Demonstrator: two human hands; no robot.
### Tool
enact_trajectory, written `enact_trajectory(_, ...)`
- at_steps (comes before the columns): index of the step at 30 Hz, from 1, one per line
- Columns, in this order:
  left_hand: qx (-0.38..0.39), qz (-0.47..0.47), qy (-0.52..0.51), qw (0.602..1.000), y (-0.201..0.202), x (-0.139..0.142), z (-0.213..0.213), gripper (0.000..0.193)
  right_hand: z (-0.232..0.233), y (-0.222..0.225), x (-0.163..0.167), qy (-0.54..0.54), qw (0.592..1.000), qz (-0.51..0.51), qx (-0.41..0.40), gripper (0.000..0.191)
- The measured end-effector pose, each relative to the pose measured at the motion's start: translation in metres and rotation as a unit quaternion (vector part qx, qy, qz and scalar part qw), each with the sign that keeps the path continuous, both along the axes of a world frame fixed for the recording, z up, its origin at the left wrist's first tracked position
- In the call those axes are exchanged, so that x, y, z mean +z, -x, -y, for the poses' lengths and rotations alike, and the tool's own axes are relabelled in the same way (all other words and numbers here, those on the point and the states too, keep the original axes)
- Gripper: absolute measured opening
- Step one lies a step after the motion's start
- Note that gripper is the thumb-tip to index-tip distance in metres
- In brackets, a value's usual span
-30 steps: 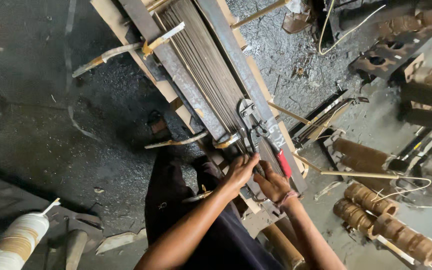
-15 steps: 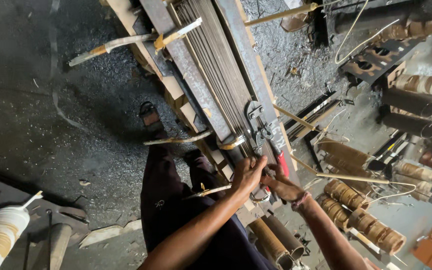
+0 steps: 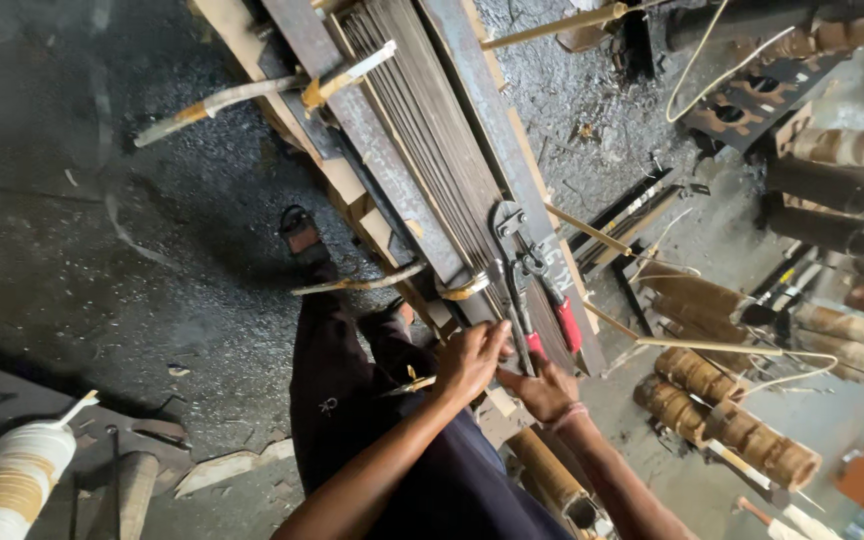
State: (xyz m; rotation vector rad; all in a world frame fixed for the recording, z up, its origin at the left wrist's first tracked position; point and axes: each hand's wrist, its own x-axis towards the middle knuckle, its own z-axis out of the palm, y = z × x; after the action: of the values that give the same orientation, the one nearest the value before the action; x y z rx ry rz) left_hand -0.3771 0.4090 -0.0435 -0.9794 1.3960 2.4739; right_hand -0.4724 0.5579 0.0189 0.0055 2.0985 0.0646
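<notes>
I see the long steel bolt cutter with red grips [image 3: 532, 300] lying on the near end of the bundle of dark flat metal strips [image 3: 422, 150] in its wooden frame [image 3: 342, 180], left hand [image 3: 472, 358] and right hand [image 3: 549, 390] closed on its handles, bundle looks uncut.

Metal workshop, sooty floor [image 3: 152, 250], bolt cutters [image 3: 532, 290]
</notes>
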Motion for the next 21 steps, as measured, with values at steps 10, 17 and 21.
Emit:
enact_trajectory(10, 0.167, 0.025, -0.043, 0.985, -0.022, -0.034, 0.009, 0.043, -0.036, -0.013, -0.033, -0.043, 0.976, -0.195, 0.091, 0.056)
enact_trajectory(17, 0.17, 0.024, -0.05, 0.984, -0.02, -0.039, 0.019, 0.042, -0.014, -0.057, -0.058, 0.188, 0.952, 0.098, -0.223, 0.057)
enact_trajectory(21, 0.187, 0.023, -0.094, 0.978, -0.03, -0.049, 0.022, 0.046, -0.007, -0.056, -0.048, -0.051, 0.983, -0.158, 0.074, 0.063)
